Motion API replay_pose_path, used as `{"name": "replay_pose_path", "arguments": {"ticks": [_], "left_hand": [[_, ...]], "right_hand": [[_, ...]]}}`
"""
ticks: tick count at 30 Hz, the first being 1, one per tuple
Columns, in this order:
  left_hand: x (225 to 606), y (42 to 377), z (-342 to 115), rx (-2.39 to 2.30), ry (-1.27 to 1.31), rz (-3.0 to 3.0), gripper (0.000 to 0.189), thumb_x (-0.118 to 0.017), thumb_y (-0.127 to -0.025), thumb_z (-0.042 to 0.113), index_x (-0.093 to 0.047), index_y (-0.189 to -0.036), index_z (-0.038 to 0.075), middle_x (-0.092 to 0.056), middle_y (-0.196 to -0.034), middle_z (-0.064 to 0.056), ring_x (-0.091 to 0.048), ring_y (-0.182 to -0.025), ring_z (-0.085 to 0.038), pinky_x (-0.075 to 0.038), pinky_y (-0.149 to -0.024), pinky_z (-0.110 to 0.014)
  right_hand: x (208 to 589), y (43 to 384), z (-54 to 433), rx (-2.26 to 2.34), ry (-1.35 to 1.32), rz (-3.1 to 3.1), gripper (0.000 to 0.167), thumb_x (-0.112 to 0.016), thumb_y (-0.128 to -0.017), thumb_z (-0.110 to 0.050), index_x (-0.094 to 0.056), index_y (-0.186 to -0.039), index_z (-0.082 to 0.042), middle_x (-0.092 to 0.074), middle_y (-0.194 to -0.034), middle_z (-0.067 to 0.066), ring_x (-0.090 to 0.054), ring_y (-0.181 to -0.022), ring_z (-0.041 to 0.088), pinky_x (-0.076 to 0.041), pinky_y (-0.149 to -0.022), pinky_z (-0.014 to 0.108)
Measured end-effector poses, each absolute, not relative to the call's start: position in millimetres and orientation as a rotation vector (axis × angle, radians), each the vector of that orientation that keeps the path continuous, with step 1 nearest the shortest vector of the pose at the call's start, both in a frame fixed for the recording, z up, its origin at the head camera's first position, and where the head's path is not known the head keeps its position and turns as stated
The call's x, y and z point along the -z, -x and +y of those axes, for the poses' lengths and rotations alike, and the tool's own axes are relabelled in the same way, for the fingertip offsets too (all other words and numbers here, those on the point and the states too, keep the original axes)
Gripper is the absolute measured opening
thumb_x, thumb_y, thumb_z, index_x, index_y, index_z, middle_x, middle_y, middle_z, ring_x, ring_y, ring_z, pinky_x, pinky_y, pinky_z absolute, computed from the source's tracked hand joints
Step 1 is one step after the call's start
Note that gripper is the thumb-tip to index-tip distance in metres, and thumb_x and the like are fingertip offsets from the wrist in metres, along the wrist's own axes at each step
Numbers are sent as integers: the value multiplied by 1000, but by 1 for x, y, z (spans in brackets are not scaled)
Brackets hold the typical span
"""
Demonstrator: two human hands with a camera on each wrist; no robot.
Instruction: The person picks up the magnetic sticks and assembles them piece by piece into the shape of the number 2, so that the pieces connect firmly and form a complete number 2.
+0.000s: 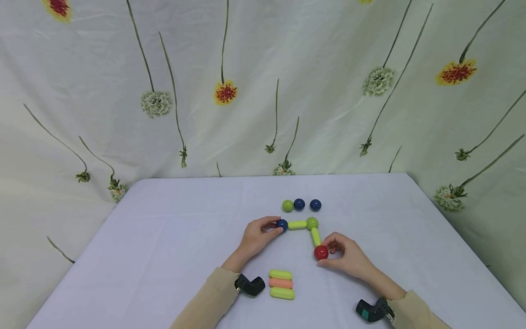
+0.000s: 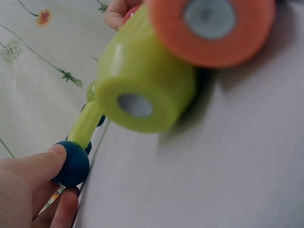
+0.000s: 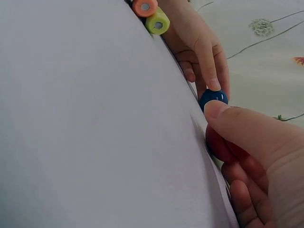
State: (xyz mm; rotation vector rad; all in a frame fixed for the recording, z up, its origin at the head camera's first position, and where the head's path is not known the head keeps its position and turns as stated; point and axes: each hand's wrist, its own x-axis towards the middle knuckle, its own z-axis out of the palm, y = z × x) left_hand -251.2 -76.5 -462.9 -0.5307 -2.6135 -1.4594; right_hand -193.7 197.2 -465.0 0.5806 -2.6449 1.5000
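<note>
On the white table, a yellow-green rod [image 1: 297, 225] joins a blue ball [image 1: 281, 224] to a green ball [image 1: 312, 223]. A second yellow-green rod [image 1: 315, 236] runs from that green ball to a red ball [image 1: 321, 252], so the chain bends at the green one. My left hand [image 1: 256, 236] pinches the blue ball between thumb and fingers, as the left wrist view also shows at the blue ball [image 2: 73, 163]. With thumb and fingers, my right hand [image 1: 347, 257] grips the red ball; in the right wrist view the thumb covers part of the red ball [image 3: 221, 144].
Behind the chain sit a loose green ball [image 1: 287, 205] and two blue balls, one [image 1: 299, 204] beside the green and one [image 1: 315, 205] farther right. Nearer me, between the forearms, lie two yellow-green rods [image 1: 282, 293] with an orange rod [image 1: 281, 283] between them. A flowered cloth [image 1: 255, 137] hangs behind the table.
</note>
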Motion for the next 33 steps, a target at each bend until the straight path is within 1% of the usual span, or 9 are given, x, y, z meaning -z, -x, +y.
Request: {"name": "replay_pose_path", "arguments": {"ticks": [7,10,14,19,23,26,33], "left_hand": [[463,252,-76,1465,508,-2603,36,-71,-85,26,-66,-117,11,-67,-107,-3,-61,-98,-16,-49,-78,-28],[463,252,-76,1460,491,-2588,37,-72,-83,25,-66,-116,10,-68,-105,-3,-62,-97,-17,-50,-75,-27],[463,252,-76,1471,464,-2561,36,-74,-82,24,-67,-114,9,-68,-103,-4,-62,-96,-17,-51,-76,-28],[463,250,-77,1507,392,-2539,31,-74,-81,22,-68,-109,10,-68,-100,-3,-63,-92,-16,-51,-77,-28],[461,246,-77,1534,378,-2522,26,-73,-82,20,-69,-105,9,-68,-99,-3,-63,-89,-16,-52,-76,-28],[461,242,-78,1530,363,-2526,21,-72,-83,20,-70,-101,10,-68,-97,-2,-62,-88,-15,-51,-76,-27],[462,225,-82,1582,375,-2551,13,-71,-85,20,-72,-95,11,-68,-88,2,-61,-77,-11,-50,-70,-25]], "right_hand": [[466,195,198,-1465,-565,-2663,41,-86,-66,-28,-61,-94,-13,-60,-88,-3,-54,-78,13,-47,-70,24],[466,196,198,-1458,-553,-2663,40,-86,-66,-27,-61,-95,-13,-60,-88,-3,-53,-77,13,-46,-69,24],[466,196,197,-1441,-532,-2664,40,-86,-66,-28,-61,-94,-14,-60,-87,-4,-54,-76,13,-47,-68,24],[466,196,196,-1427,-493,-2678,40,-86,-66,-28,-61,-94,-15,-60,-87,-5,-54,-76,13,-47,-67,24],[465,195,195,-1413,-462,-2680,40,-86,-65,-27,-62,-94,-16,-60,-86,-6,-54,-75,13,-46,-67,24],[465,195,194,-1417,-459,-2677,40,-86,-65,-26,-62,-94,-15,-60,-86,-5,-54,-75,13,-46,-67,24],[465,196,193,-1447,-464,-2675,41,-86,-65,-26,-62,-95,-15,-60,-87,-4,-54,-75,14,-46,-67,24]]}}
